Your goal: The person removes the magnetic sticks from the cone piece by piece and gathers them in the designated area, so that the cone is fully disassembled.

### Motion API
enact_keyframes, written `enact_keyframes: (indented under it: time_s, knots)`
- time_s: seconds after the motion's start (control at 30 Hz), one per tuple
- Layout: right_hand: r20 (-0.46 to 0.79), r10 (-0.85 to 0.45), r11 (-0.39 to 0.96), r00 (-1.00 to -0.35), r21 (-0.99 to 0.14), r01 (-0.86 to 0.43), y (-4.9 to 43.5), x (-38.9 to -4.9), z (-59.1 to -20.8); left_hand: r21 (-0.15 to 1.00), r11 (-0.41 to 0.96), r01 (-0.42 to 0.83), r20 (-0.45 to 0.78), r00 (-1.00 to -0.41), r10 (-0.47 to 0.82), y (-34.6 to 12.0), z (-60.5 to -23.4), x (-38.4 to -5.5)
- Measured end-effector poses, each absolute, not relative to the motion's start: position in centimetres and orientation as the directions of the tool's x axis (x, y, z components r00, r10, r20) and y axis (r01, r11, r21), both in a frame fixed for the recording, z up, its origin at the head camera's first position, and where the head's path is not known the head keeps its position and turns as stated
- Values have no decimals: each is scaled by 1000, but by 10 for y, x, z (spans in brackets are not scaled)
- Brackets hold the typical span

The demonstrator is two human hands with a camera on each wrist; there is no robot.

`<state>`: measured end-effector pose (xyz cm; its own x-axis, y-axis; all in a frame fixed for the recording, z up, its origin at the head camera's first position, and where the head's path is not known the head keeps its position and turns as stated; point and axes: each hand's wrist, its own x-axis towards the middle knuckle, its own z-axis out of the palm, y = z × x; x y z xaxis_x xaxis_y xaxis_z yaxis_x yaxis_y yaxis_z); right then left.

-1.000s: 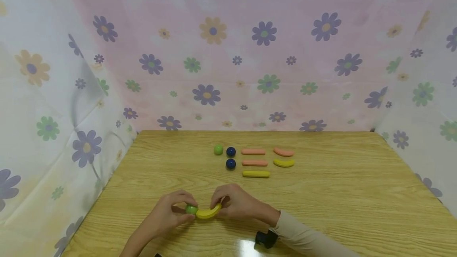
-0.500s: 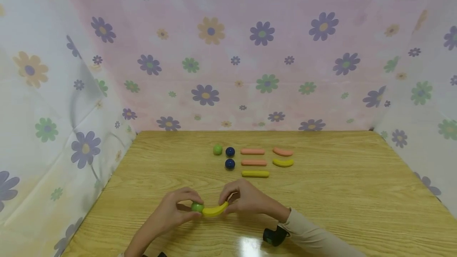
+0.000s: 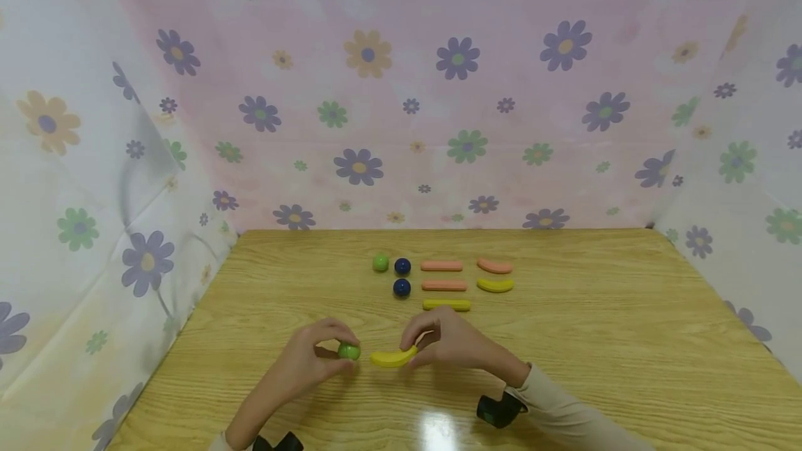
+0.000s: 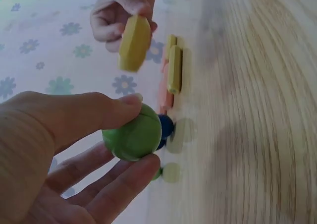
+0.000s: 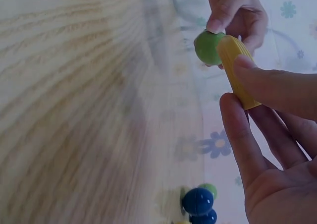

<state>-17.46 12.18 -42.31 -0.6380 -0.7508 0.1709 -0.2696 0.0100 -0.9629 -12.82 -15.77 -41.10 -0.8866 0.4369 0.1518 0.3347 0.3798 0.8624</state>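
Observation:
My left hand [image 3: 313, 357] pinches a glossy green ball [image 3: 349, 351] between thumb and fingers, above the table. In the left wrist view the thumb lies on top of the ball [image 4: 132, 137] and a fingertip supports it from below. My right hand [image 3: 460, 341] pinches the right end of a yellow curved, banana-shaped piece [image 3: 391, 358]. A small gap separates its free left end from the green ball in the head view. Ridges run along this yellow piece [image 5: 233, 60] in the right wrist view, where it overlaps the ball.
Farther back on the wooden table [image 3: 595, 339] lie another green ball [image 3: 380, 263], two dark blue balls [image 3: 402, 287], two straight pink sticks [image 3: 443, 286], a straight yellow stick [image 3: 446, 305], a curved pink piece [image 3: 495, 266] and a curved yellow piece [image 3: 495, 285]. Flowered cloth [image 3: 426, 124] encloses the table.
The green ball and the curved yellow piece were end to end; now a gap lies between them. Both hands have moved rightward and slightly farther from me, the right hand more.

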Motion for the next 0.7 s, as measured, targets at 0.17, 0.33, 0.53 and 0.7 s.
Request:
enact_keyframes:
  time_s: [0.17, 0.33, 0.53, 0.7]
  knots:
    - [190, -742, -5, -643, -960, -278, 136, -176, -418, 842, 399, 363, 203, -899, 389, -161, -415, -137]
    - [198, -733, 8, -651, -954, -299, 151, -179, -415, 830, 399, 389, 247, -899, 361, -157, -416, -147]
    - [215, -712, 21, -669, -945, -326, 169, -183, -414, 825, 398, 402, 265, -896, 356, -145, -396, -149]
    - [158, -690, 74, -706, -955, -286, 184, -185, -414, 839, 369, 400, 271, -895, 354, -146, -411, -166]
